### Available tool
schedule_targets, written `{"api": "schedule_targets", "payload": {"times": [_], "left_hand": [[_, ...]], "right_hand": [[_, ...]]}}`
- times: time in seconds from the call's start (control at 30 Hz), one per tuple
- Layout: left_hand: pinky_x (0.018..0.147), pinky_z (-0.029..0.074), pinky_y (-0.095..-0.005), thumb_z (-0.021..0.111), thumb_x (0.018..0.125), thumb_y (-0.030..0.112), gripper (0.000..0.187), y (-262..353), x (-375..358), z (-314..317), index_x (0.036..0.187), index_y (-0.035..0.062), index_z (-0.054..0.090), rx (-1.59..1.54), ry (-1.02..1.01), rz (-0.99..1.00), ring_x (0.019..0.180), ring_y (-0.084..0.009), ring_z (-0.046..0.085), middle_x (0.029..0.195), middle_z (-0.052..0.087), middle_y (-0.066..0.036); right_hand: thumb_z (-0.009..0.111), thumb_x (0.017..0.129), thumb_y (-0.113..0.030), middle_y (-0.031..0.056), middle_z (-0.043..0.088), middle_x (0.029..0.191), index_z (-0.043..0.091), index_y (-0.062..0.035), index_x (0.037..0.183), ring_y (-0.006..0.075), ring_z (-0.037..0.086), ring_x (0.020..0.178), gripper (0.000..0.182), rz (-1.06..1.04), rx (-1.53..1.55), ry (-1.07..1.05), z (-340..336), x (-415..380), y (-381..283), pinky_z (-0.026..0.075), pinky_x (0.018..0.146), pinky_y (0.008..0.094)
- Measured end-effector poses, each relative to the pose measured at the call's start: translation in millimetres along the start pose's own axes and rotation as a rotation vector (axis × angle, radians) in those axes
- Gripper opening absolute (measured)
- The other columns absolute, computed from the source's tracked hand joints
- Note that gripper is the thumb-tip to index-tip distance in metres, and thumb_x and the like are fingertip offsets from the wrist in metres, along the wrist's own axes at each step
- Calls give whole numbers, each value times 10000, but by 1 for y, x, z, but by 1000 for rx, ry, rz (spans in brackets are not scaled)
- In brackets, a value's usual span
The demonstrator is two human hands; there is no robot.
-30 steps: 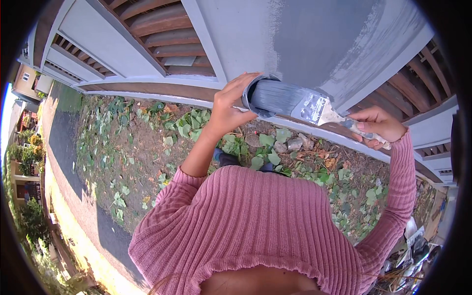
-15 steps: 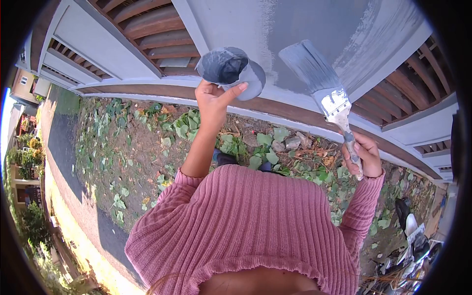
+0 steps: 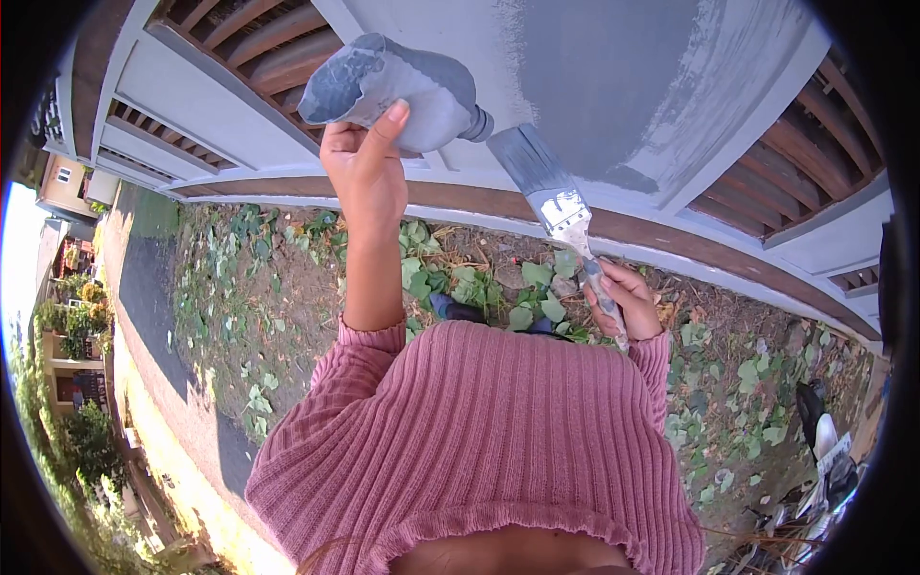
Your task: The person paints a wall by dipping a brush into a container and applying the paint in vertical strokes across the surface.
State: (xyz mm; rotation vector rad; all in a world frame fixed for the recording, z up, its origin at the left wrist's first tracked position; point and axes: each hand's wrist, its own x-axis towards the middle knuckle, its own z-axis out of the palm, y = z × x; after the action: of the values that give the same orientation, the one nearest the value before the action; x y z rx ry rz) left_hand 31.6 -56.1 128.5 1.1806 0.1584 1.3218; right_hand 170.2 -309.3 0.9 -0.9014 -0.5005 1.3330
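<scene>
A person in a pink ribbed knit sweater (image 3: 508, 422) stands outdoors at a pale grey-blue panelled wall (image 3: 757, 81), a broad patch of darker grey paint (image 3: 604, 81) spread over its panel at the top centre of the frame, streaky along its right side and ragged along its left. At upper left, the left hand (image 3: 369, 172) grips a cut-open plastic bottle coated in grey paint (image 3: 412, 101), tilted with its wide mouth to the left and its neck to the right. Near the centre, the right hand (image 3: 628, 299) is closed around the handle of a flat, metal-banded paintbrush with grey-loaded bristles (image 3: 559, 206), their tip just beside the bottle's neck; whether they touch cannot be told. Brown wooden slats (image 3: 278, 43) fill openings in the wall at upper left and right. Below runs a strip of soil with green leafy creepers (image 3: 259, 402), bordered at left by a path (image 3: 153, 287) in sun and shadow, with a cream building (image 3: 62, 182) beyond at the far left edge.
</scene>
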Motion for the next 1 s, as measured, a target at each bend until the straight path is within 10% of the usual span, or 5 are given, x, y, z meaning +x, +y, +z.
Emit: {"api": "schedule_targets", "payload": {"times": [0.73,1.0], "left_hand": [[820,441,-273,682,681,-42,335,-1,2,20,976,-28,522,-49,115,33,891,-158,570,961,589,-117],[765,438,-248,734,636,-9,358,2,0,-25,949,-9,561,360,304,216,836,-127,570,925,606,-86]], "right_hand": [[393,915,-89,37,499,734,399,8,1258,46,395,423,357,3,-11,-166,8,17,6,317,358,187],[353,929,-136,47,483,741,392,-12,1255,55,358,394,351,8,161,-94,10,18,7,285,340,191]]}}
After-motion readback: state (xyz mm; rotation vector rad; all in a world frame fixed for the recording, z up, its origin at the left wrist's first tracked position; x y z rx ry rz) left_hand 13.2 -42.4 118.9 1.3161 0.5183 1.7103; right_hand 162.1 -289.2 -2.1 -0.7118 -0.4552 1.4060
